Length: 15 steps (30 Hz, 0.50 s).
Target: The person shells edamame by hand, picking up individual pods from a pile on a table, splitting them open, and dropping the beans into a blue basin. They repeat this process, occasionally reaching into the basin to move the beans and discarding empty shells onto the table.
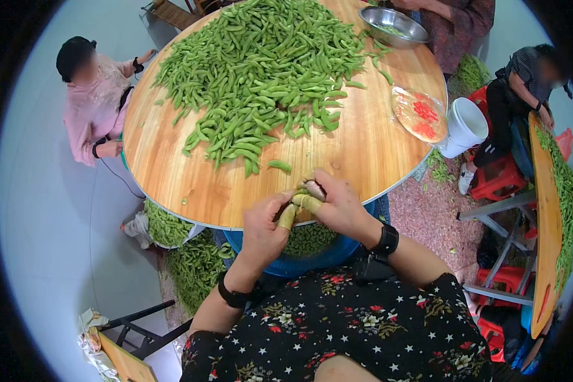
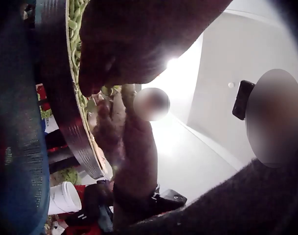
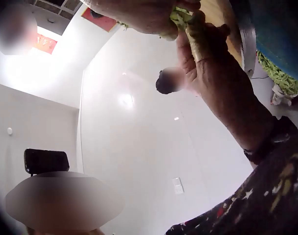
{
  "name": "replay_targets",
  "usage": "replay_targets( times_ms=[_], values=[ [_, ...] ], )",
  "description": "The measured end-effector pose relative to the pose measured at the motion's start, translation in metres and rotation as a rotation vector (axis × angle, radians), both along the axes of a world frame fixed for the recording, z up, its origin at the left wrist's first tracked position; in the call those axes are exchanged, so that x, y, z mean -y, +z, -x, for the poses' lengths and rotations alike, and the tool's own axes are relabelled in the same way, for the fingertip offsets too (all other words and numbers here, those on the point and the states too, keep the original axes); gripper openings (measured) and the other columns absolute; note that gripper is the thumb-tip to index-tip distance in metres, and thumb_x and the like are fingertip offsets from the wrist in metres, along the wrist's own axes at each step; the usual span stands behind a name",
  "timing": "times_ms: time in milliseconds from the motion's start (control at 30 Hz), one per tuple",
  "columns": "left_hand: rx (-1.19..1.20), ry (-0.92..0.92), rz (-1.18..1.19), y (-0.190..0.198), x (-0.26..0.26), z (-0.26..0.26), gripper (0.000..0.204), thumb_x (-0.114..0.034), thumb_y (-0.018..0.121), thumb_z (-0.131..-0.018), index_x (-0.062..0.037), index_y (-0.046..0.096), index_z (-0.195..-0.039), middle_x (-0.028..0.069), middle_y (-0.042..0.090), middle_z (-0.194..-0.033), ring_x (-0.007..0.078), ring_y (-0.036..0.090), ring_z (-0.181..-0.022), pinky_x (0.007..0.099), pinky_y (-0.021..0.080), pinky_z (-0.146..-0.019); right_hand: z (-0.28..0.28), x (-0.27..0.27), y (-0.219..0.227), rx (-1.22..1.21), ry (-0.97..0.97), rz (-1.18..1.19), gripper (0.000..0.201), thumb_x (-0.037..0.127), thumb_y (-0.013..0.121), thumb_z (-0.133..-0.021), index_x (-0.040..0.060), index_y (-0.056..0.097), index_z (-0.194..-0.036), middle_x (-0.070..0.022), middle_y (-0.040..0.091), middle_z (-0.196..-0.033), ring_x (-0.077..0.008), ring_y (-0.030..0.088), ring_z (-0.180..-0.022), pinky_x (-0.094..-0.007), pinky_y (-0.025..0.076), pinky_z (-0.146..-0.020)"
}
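Both hands meet over the table's near edge, fingertips close together at a green soybean pod (image 3: 180,18). My left hand (image 1: 264,226) pinches it from one side, its thumb in a yellowish-green cover (image 1: 287,216). From the other side my right hand (image 1: 344,207) grips it with curled fingers, and its thumb wears a similar cover (image 1: 309,203). A pale, shiny patch (image 1: 314,190) shows at the right fingers. Much of the pod is hidden by the fingers. Just beyond the hands, a single pod (image 1: 279,165) lies on the wooden table (image 1: 375,153).
A large heap of soybean pods (image 1: 254,76) covers the table's far part. Below the near edge stands a blue tub (image 1: 235,240) with shelled beans (image 1: 309,240). A metal bowl (image 1: 395,27), a packaged disc (image 1: 420,114) and white bucket (image 1: 466,124) are rightward. Other people sit around.
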<state>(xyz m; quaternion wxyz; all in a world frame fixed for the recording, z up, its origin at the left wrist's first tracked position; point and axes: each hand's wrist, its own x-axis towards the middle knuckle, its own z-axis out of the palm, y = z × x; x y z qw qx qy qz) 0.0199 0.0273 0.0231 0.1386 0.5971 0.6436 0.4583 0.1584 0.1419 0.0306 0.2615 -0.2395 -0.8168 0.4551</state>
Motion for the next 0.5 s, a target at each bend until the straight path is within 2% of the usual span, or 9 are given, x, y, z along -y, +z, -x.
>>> replay_targets(
  times_ms=[67, 100, 167, 300, 367, 400, 467, 500],
  values=[
    [0.438, 0.044, 0.157, 0.011, 0.003, -0.008, 0.023, 0.006, 0.056, -0.085, 0.0025, 0.062, -0.107, 0.0066, 0.067, -0.092, 0.0128, 0.064, -0.085, 0.0262, 0.052, -0.074, 0.003, -0.002, 0.001, 0.005, 0.052, 0.404, 0.023, 0.021, 0.060, -0.083, 0.0020, 0.048, -0.087, -0.0183, 0.053, -0.069, -0.0340, 0.055, -0.066, -0.0397, 0.043, -0.060],
    [0.439, 0.049, 0.158, 0.006, 0.004, -0.005, 0.023, 0.006, 0.056, -0.085, 0.0025, 0.062, -0.107, 0.0066, 0.067, -0.092, 0.0128, 0.064, -0.085, 0.0262, 0.052, -0.074, 0.003, -0.002, -0.002, 0.006, 0.056, 0.406, 0.023, 0.021, 0.060, -0.083, 0.0020, 0.048, -0.087, -0.0183, 0.053, -0.069, -0.0340, 0.055, -0.066, -0.0397, 0.043, -0.060],
    [0.471, 0.037, 0.092, -0.008, 0.003, 0.001, 0.022, 0.007, 0.056, -0.084, 0.0030, 0.062, -0.105, 0.0070, 0.067, -0.097, 0.0117, 0.064, -0.087, 0.0264, 0.052, -0.077, 0.002, -0.003, -0.012, 0.008, 0.053, 0.240, 0.019, 0.016, 0.060, -0.080, 0.0014, 0.048, -0.084, -0.0177, 0.053, -0.069, -0.0326, 0.055, -0.064, -0.0384, 0.042, -0.058],
    [0.555, 0.042, 0.139, -0.002, 0.001, 0.000, 0.018, 0.007, 0.055, -0.085, 0.0030, 0.061, -0.102, 0.0071, 0.067, -0.100, 0.0112, 0.063, -0.088, 0.0250, 0.051, -0.078, -0.005, -0.003, -0.004, 0.001, 0.077, 0.090, 0.015, 0.013, 0.058, -0.079, 0.0018, 0.049, -0.084, -0.0172, 0.053, -0.068, -0.0309, 0.055, -0.063, -0.0380, 0.042, -0.057],
    [0.838, 0.050, 0.101, -0.006, -0.001, 0.003, 0.013, 0.005, 0.056, -0.087, 0.0012, 0.059, -0.099, 0.0066, 0.067, -0.101, 0.0103, 0.062, -0.089, 0.0240, 0.050, -0.078, -0.009, -0.001, 0.001, 0.041, 0.132, 0.135, 0.013, 0.013, 0.057, -0.081, 0.0023, 0.052, -0.085, -0.0178, 0.054, -0.070, -0.0328, 0.057, -0.065, -0.0393, 0.043, -0.058],
    [0.839, 0.051, 0.101, -0.008, 0.000, 0.005, 0.013, 0.005, 0.056, -0.087, 0.0012, 0.059, -0.099, 0.0066, 0.067, -0.101, 0.0103, 0.062, -0.089, 0.0240, 0.050, -0.078, -0.011, -0.001, 0.000, 0.042, 0.133, 0.135, 0.013, 0.013, 0.057, -0.081, 0.0023, 0.052, -0.085, -0.0178, 0.054, -0.070, -0.0328, 0.057, -0.065, -0.0393, 0.043, -0.058],
    [0.750, 0.086, 0.086, -0.011, 0.004, 0.012, 0.009, 0.001, 0.057, -0.089, -0.0010, 0.058, -0.098, 0.0069, 0.067, -0.102, 0.0106, 0.061, -0.090, 0.0245, 0.049, -0.080, -0.013, 0.000, -0.001, -0.021, 0.263, 0.003, 0.011, 0.013, 0.057, -0.083, 0.0027, 0.054, -0.087, -0.0182, 0.056, -0.072, -0.0359, 0.058, -0.069, -0.0409, 0.044, -0.060],
    [0.805, 0.102, 0.030, -0.009, 0.005, 0.012, 0.007, -0.001, 0.059, -0.089, -0.0020, 0.058, -0.096, 0.0074, 0.067, -0.101, 0.0103, 0.061, -0.091, 0.0249, 0.048, -0.081, -0.015, -0.002, 0.000, -0.021, 0.266, 0.004, 0.011, 0.013, 0.057, -0.083, 0.0027, 0.054, -0.087, -0.0182, 0.056, -0.072, -0.0359, 0.058, -0.069, -0.0409, 0.044, -0.060]
  ],
)
